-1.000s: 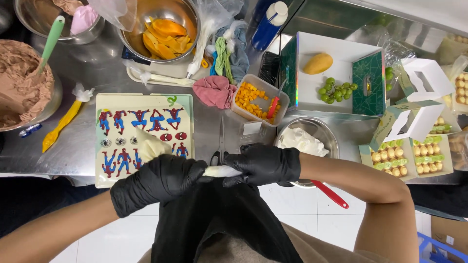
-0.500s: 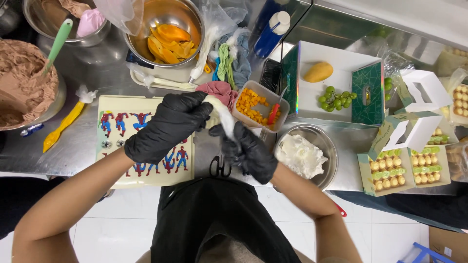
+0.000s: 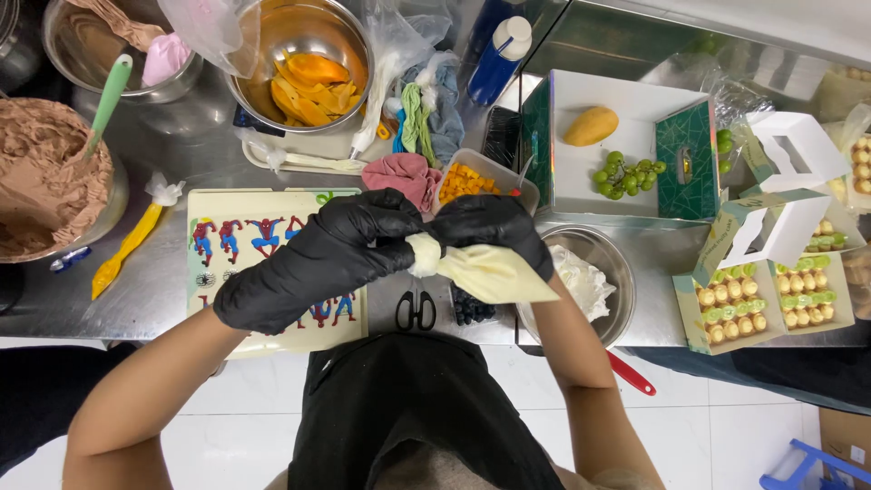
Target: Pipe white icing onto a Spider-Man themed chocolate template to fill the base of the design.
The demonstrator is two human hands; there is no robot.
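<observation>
Both of my hands wear black gloves and meet over the steel counter's front edge. My left hand (image 3: pixel 318 263) pinches the twisted top of a cream-filled piping bag (image 3: pixel 481 270). My right hand (image 3: pixel 494 227) grips the same bag from above, near its twisted end. The bag's wide, cream-coloured body points to the right, over a steel bowl of white cream (image 3: pixel 590 281). Under my left hand lies a sheet of red-and-blue figure decorations (image 3: pixel 231 249). Black scissors (image 3: pixel 415 310) lie just below my hands.
A bowl of chocolate cream with a green spatula (image 3: pixel 45 181) is at the left, and a yellow piping bag (image 3: pixel 127 249) beside it. A bowl of mango slices (image 3: pixel 304 77), a tub of diced mango (image 3: pixel 467 181), a box with mango and green grapes (image 3: pixel 626 154), and trays of small pastries (image 3: pixel 762 304) stand behind and right.
My hands have come up from the counter's front edge and drawn together. They now hold the piping bag level between them, with its twisted top pinched in my left hand.
</observation>
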